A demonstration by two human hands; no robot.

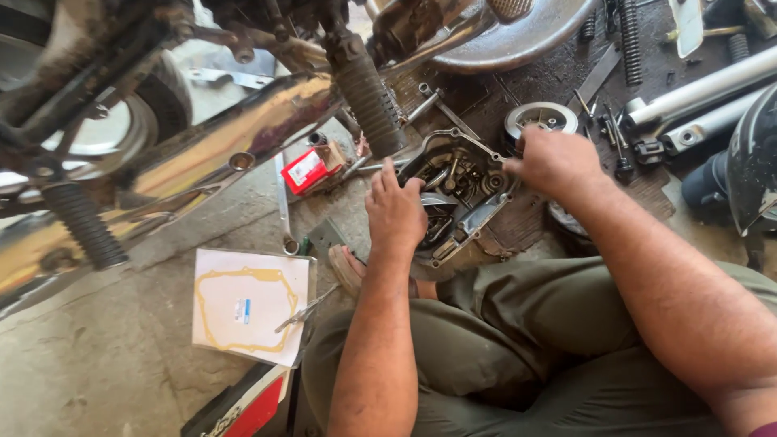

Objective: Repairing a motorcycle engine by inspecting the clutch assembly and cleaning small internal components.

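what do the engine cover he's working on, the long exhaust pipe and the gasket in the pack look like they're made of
Engine cover: looks like cast metal, probably aluminium; dull grey, greasy, with bolt ears along its rim.
Exhaust pipe: chromed metal by its mirror reflections, with brownish staining.
Gasket: thin tan paper or fibre, seemingly, a flat outline on white card.
Left hand and right hand rest on the cover.
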